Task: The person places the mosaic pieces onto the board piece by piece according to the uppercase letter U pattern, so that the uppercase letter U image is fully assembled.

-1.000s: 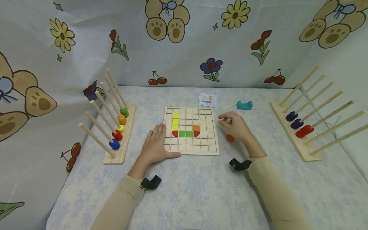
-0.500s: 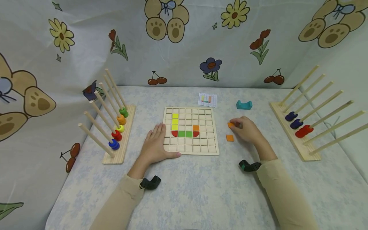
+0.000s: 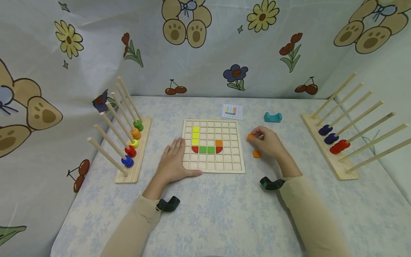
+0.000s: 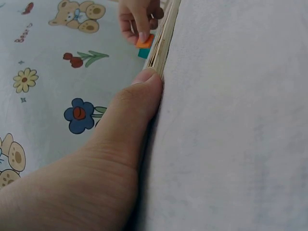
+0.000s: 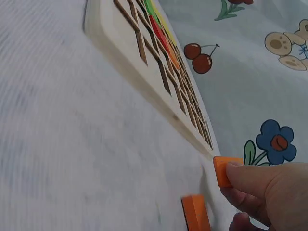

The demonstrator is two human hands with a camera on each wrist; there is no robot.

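Note:
A wooden grid board (image 3: 232,157) lies mid-table with yellow tiles (image 3: 196,135), green tiles (image 3: 207,150), red quarter-round tiles (image 3: 195,149) and an orange square tile in its cells. My left hand (image 3: 172,162) rests at the board's lower left corner, fingers straight along the left edge and thumb along the front edge. To the right of the board, my right hand (image 3: 267,142) pinches another orange square tile (image 5: 222,171) between thumb and fingers, raised off the table in the right wrist view. Below that hand lies a further loose orange tile (image 3: 257,154).
A pattern card (image 3: 232,111) and a teal arch-like block (image 3: 273,117) lie behind the board. Peg racks with coloured beads stand at both sides, the left rack (image 3: 141,157) and the right rack (image 3: 350,173). A printed cloth (image 3: 205,71) hangs behind.
My right hand first moved right from the board's edge and took hold of an orange tile. It has since come back left with that tile. The left hand stays still.

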